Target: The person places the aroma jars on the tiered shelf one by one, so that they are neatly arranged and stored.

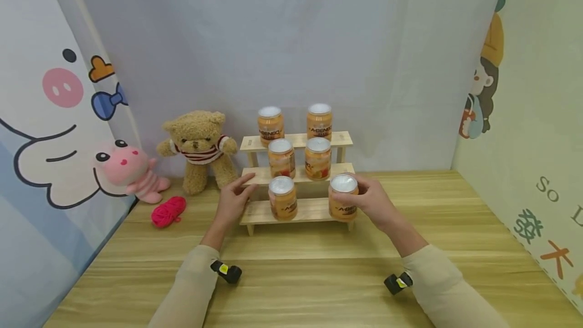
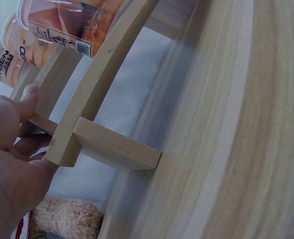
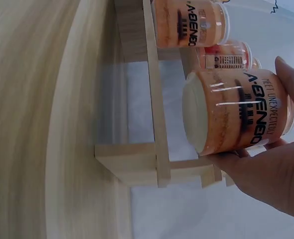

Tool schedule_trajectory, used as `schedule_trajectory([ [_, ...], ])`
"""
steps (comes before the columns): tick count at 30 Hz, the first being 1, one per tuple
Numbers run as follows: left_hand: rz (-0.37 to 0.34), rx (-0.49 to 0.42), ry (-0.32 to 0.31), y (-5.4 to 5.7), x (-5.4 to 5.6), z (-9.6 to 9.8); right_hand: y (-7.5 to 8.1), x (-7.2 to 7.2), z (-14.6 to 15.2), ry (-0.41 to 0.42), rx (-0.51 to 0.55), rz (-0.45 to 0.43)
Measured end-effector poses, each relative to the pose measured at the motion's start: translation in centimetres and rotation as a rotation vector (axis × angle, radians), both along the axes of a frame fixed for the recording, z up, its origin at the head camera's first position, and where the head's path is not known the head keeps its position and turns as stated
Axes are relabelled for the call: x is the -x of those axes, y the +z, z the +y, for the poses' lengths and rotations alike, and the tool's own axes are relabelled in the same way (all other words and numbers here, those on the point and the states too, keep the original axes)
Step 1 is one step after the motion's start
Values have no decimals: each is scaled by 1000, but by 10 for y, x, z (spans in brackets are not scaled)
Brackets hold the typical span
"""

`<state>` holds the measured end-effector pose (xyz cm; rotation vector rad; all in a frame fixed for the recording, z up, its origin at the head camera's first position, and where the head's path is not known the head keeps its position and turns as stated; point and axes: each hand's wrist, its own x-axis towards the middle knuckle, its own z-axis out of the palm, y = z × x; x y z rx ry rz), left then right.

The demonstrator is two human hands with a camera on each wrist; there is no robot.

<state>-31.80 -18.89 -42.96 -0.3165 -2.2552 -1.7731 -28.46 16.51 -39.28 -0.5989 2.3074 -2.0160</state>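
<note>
A three-tier wooden display stand (image 1: pixel 314 211) bears several clear jars with orange contents and pale lids. My left hand (image 1: pixel 233 200) grips the stand's left end, thumb and fingers about the wood near the lower tiers in the left wrist view. My right hand (image 1: pixel 374 201) holds a jar (image 1: pixel 342 209) by its side at the right end of the bottom tier. In the right wrist view, this jar (image 3: pixel 236 112) has its base showing, apart from the shelf board. Another jar (image 1: pixel 283 204) stands left on that tier.
Two jars stand on the middle tier and two on the top. Left of the stand are a teddy bear (image 1: pixel 200 148) in a striped top, a pink plush toy (image 1: pixel 132 171) and a red yarn bundle (image 1: pixel 168 211). A pale curtain (image 1: pixel 291 39) hangs behind the wooden table (image 1: pixel 296 277).
</note>
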Motion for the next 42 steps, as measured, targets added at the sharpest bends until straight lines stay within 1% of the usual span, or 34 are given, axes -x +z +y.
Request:
schedule_trajectory([
  [3,-13,16,-2,12,-10,4,-6,2,-13,-7,21,-21],
  [7,-13,3,-6,10,-11,5,-13,5,-24,-11,28,-48],
  [9,-20,-4,-9,10,-11,6,-15,6,-27,-13,11,-57],
  [15,-35,-8,-4,14,-11,6,-11,10,-32,4,-61,-84],
  [18,-35,-5,4,15,-12,6,-9,13,-35,20,-71,-90],
  [21,-40,4,10,12,-9,4,-10,15,-39,5,-82,-102],
  [27,-50,-17,16,-9,9,-2,-12,15,-46,-65,-66,-183],
  [29,-44,-28,16,-13,11,-2,-13,15,-47,-78,-61,-199],
  [33,-10,-38,12,-17,14,-1,-13,16,-48,-97,-64,-218],
  [36,44,-45,6,-18,15,0,-12,16,-47,-105,-65,-211],
  [38,64,-47,2,-19,16,1,-13,17,-47,-108,-64,-199],
  [40,65,-42,0,-19,16,0,-15,17,-46,-102,-54,-196],
  [42,39,-37,1,-19,14,-2,-18,16,-45,-97,-47,-201],
])
